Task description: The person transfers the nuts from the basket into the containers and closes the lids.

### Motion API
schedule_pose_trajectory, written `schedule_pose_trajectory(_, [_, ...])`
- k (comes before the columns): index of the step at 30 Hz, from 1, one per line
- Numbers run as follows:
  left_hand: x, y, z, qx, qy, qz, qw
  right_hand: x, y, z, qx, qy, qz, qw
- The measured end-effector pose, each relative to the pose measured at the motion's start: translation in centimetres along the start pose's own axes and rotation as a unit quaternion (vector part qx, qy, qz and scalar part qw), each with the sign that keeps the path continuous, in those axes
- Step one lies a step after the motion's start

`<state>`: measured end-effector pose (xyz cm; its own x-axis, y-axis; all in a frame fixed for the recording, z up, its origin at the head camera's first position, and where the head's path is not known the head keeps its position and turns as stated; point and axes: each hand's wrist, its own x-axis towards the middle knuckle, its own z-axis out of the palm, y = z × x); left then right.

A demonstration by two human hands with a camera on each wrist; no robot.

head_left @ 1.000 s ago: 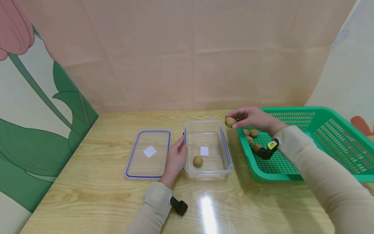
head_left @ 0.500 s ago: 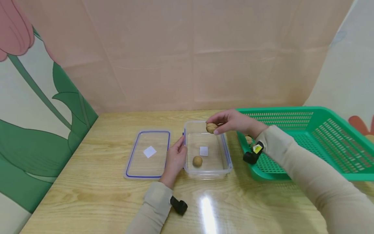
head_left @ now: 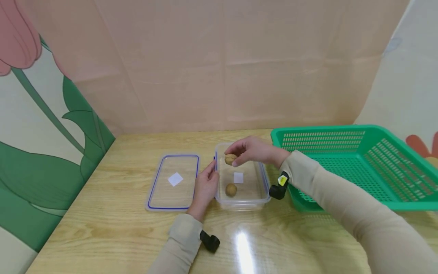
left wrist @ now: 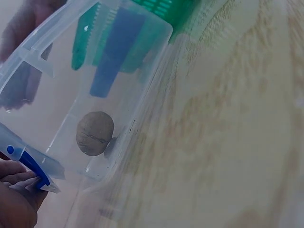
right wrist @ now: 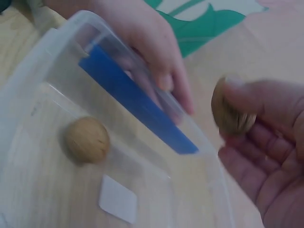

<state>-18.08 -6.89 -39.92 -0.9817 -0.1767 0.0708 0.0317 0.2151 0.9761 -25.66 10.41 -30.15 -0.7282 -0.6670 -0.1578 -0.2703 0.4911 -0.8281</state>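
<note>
In the head view, my right hand [head_left: 254, 152] pinches a walnut [head_left: 230, 159] between thumb and fingers, above a clear plastic food container [head_left: 243, 201] with blue-edged latches. The right wrist view shows the pinched walnut [right wrist: 232, 107] close up, higher than the container's rim. Another walnut [head_left: 230, 190] lies in the container's near left part. My left hand [head_left: 206, 186] holds the container's left side; in the left wrist view its fingers [left wrist: 16, 178] meet the blue-edged latch [left wrist: 33, 166]. The other fingers are partly hidden behind the wall.
The clear lid [head_left: 173, 207] with a blue seal and a white square lies left of the container. A large green basket [head_left: 328, 129] stands to the right, partly covered by the right sleeve. A white label [head_left: 238, 177] is on the container floor. A pink-covered wall rises behind.
My right hand has carried its walnut left from the green basket's edge to over the container. The left hand, the container and the walnut inside stay in place.
</note>
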Motion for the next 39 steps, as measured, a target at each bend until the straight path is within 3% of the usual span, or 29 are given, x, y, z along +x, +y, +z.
schedule_pose_trajectory(6, [0.0,0.0,0.0,-0.002,0.000,0.000,1.0000,1.3,0.3,1.7,0.006,0.006,0.033,0.999])
schedule_pose_trajectory(14, [0.0,0.1,-0.1,-0.006,0.003,0.007,1.0000,2.1,0.9,3.1,0.000,0.007,0.041,0.999])
schedule_pose_trajectory(31, [0.0,0.3,0.0,-0.007,-0.005,-0.006,0.9999,3.3,1.3,5.0,-0.133,-0.021,0.111,0.985])
schedule_pose_trajectory(39, [-0.1,0.4,0.0,-0.007,-0.004,-0.010,0.9999,3.4,1.4,5.5,-0.143,-0.007,0.103,0.984])
